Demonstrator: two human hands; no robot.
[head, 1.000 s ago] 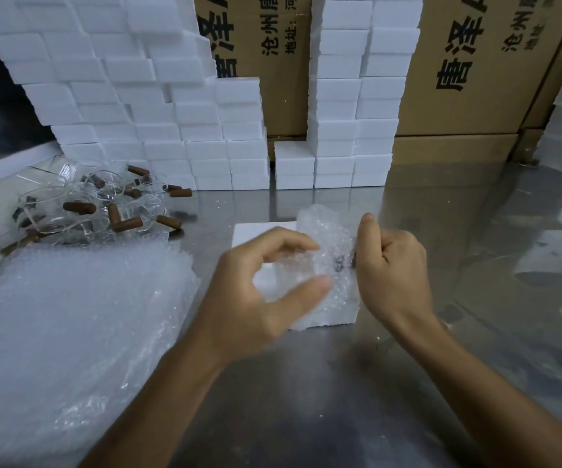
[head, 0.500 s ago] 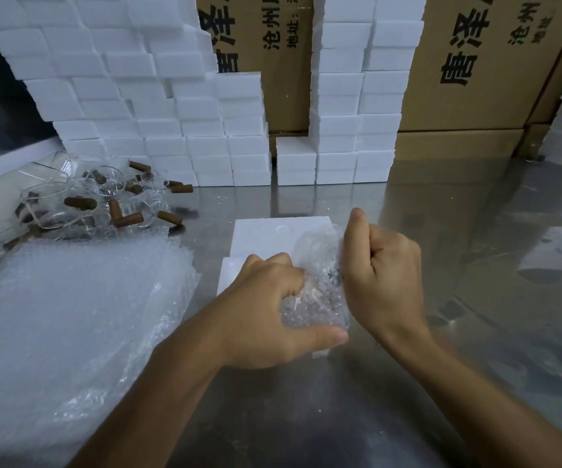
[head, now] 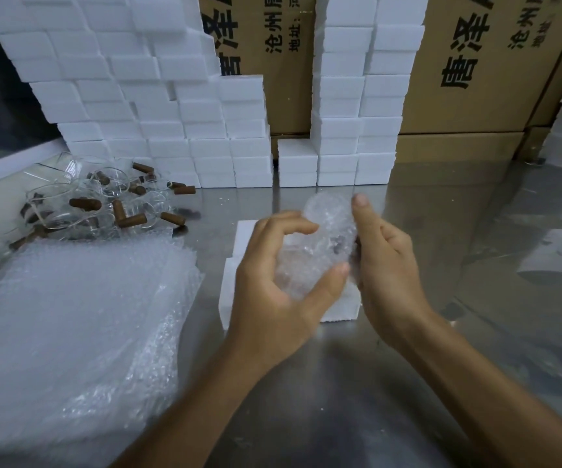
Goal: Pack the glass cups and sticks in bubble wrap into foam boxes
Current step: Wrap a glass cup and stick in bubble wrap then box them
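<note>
A bubble-wrapped bundle (head: 320,244), a glass cup with a dark stick showing through the wrap, stands between both hands above an open white foam box (head: 239,285) on the steel table. My left hand (head: 273,282) curls round the bundle's left and lower side, thumb under it. My right hand (head: 384,265) holds its right side, thumb up along the wrap. Loose glass cups (head: 53,211) and brown sticks (head: 131,219) lie heaped at the far left.
A thick stack of bubble wrap sheets (head: 70,325) covers the table's left. Stacked white foam boxes (head: 178,130) and printed cardboard cartons (head: 475,62) wall the back. Bare steel table (head: 441,231) spreads to the right.
The bundle was pressed low over the foam box half a second ago; now both hands have turned it upright and lifted it a little, and the left fingers have loosened.
</note>
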